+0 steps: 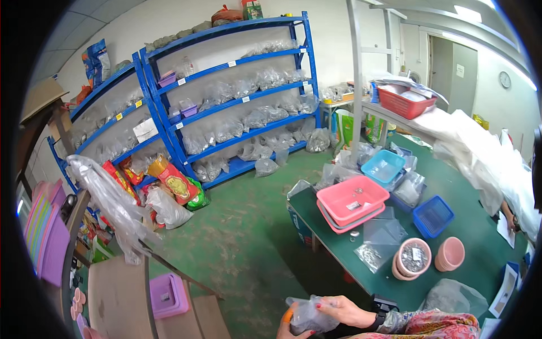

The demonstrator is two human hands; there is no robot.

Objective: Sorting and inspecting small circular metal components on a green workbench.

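Observation:
A crinkled clear plastic bag [312, 317] is between my two hands at the lower edge of the view. What fills it cannot be made out. My left hand [288, 326], partly cut off by the edge, is closed around the bag's left side. My right hand [349, 312] pinches the bag's upper right with its fingers. A dark band circles my right wrist, and a patterned sleeve covers the forearm. Nearest on the green table [355, 265] are a pink pot [404, 273] holding small metal pieces and a flat clear bag [370, 257].
Pink trays [351, 199], a light-blue basket [383, 168], a dark-blue basket [433, 217] and stacked pink pots [450, 253] stand on the table. Another person's hand [510, 217] is at far right. Blue shelves [245, 133] hold many bags. A wooden bench [118, 296] bears a purple tray [168, 288].

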